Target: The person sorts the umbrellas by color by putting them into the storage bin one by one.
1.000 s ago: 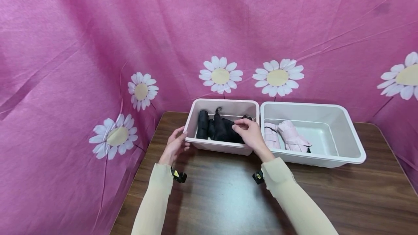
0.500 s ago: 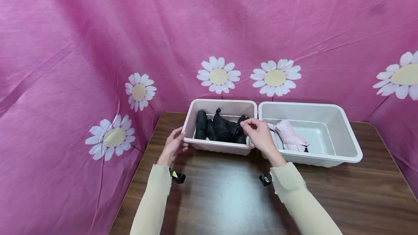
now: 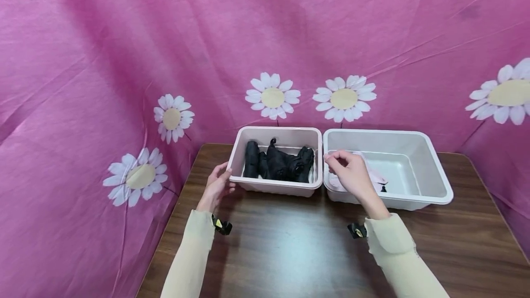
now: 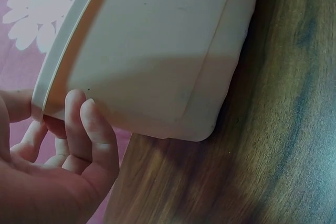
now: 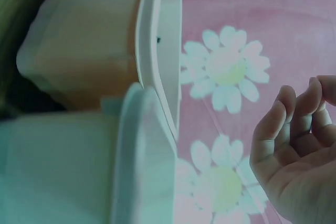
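My left hand [image 3: 216, 186] grips the front left corner of the smaller pale plastic bin [image 3: 278, 186], thumb at the rim and fingers against the outer wall in the left wrist view. In it lie a rolled black bundle [image 3: 251, 160] and crumpled black fabric bundles [image 3: 285, 164], one with a small curled loop on top. My right hand [image 3: 352, 174] hovers over the left end of the larger pale bin [image 3: 439, 169], fingers bent loosely and thumb near the index finger. Nothing shows between those fingers in the right wrist view [image 5: 299, 150]. Pink folded fabric bundles [image 3: 374, 177] lie partly hidden below it.
Both bins stand side by side on a brown wooden table [image 3: 290, 243], near its back edge. A pink curtain [image 3: 232, 36] with large white daisies hangs behind and to the left. A small black device [image 3: 221, 226] sits at each wrist.
My right hand has moved right, from the black bundles to above the larger bin, uncovering the black fabric and covering some pink bundles. The left hand keeps its grip on the bin corner.
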`<state>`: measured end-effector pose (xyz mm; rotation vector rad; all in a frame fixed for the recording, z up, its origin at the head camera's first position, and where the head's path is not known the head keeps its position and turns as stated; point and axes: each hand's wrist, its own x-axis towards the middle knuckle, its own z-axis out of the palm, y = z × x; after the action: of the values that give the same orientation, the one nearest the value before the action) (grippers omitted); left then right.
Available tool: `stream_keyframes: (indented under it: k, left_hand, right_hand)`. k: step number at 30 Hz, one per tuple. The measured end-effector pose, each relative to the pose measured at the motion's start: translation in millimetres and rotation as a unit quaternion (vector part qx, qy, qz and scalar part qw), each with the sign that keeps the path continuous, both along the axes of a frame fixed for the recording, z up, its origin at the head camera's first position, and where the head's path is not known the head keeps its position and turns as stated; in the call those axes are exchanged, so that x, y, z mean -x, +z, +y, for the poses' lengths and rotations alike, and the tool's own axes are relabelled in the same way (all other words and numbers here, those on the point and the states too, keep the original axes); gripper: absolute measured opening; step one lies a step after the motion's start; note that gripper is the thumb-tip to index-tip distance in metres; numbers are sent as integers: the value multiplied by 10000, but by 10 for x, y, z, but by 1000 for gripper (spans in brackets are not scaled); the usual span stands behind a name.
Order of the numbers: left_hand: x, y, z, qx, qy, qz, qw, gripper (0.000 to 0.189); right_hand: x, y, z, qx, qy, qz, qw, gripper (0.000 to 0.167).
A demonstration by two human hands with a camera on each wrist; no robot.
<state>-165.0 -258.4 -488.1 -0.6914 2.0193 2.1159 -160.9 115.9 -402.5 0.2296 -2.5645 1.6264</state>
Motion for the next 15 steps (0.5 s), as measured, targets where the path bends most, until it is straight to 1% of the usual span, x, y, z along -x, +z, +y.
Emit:
stream_keyframes:
  k: [3,7,8,9,10,11,12,13,14,15]
  left_hand:
    - [-5,16,-16,153,15,87,9998,42]
    - [-15,31,-27,253,37,198,9995,41]
    - [-23,39,-23,369,53,269,9989,41]
    - [-27,46,-21,595,44,385,9975,40]
    - [-32,57,-20,1052,-19,529,9930,39]
    - [-37,72,-22,1602,-105,706,9845,36]
    - [-45,95,-20,2209,-190,883,9711,34]
    - [-53,124,-18,2845,-264,1036,9527,32]
    - [-63,163,-12,3456,-314,1196,9302,31]
    - [-73,207,-5,3967,-374,1327,9076,30]
  right_hand:
    - [-27,56,101,-167,-29,113,9998,28]
    - [-67,140,288,-490,-77,320,9983,25]
    - [-75,160,344,-576,-86,393,9975,24]
    - [-87,188,407,-664,-90,481,9966,23]
    - [-98,216,471,-765,-90,565,9954,22]
    - [-109,247,535,-856,-81,659,9941,21]
    - [-122,284,600,-961,-65,763,9924,20]
    - [-137,325,666,-1052,-28,859,9907,18]
    - [-154,367,732,-1153,10,958,9887,17]
    - [-172,413,797,-1278,25,1074,9860,15]
